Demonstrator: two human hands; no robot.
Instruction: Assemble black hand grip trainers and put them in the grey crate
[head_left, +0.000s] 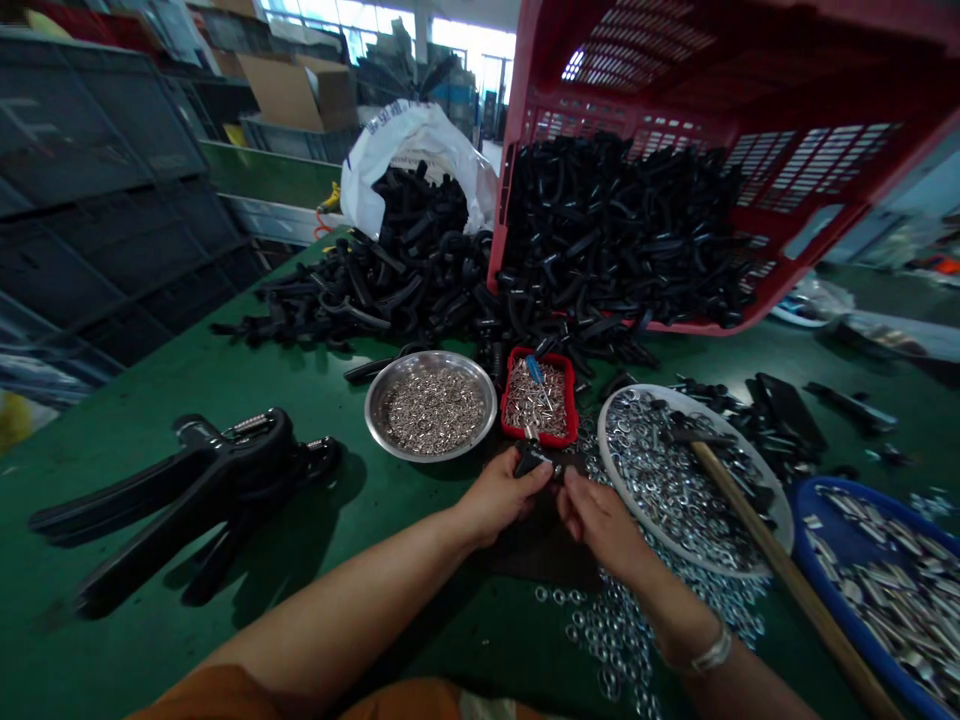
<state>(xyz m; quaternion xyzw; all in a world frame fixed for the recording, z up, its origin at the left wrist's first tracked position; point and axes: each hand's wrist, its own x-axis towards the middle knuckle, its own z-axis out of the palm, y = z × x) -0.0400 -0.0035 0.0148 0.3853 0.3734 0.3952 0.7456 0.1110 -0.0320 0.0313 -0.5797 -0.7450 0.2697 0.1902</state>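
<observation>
In the head view my left hand (496,496) is closed round a small black plastic part (529,460) with a shiny metal end. My right hand (600,518) has its fingers pinched at the near right end of that part; what lies between the fingertips is too small to make out. Both hands are over a dark mat (536,550). Just beyond them sits a red tray (574,400) of small metal pins, with a blue-handled screwdriver (534,370) lying in it. A steel bowl (373,420) of tiny metal pieces stands to the left.
At right are a white basin (609,455) of metal rings, a wooden-handled hammer (780,560) across it, and a blue basin (806,560) of metal cylinders. Loose rings (615,640) are scattered nearby. A red crate (757,300) and black parts (360,290) stand behind; black clamps (202,480) lie left.
</observation>
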